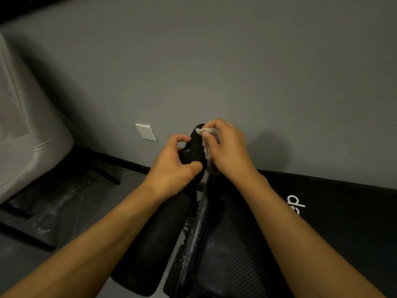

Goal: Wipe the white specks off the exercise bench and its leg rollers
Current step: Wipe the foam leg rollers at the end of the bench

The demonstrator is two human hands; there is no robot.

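Note:
A black upper leg roller (193, 149) of the exercise bench stands up near the wall. My left hand (171, 168) grips it from the left, thumb across its lower part. My right hand (227, 151) holds a crumpled white cloth (209, 134) and presses it against the roller's right side and top. Below lie a larger lower roller (154, 239), the black frame post (191, 244) dotted with white specks, and the ribbed black bench pad (234, 254).
A grey wall with a white socket (146, 131) rises just behind the roller. A grey upholstered seat (25, 134) on black legs stands at the left. A black mat with white lettering (335, 207) lies at the right. The dark floor (71, 201) shows white smears.

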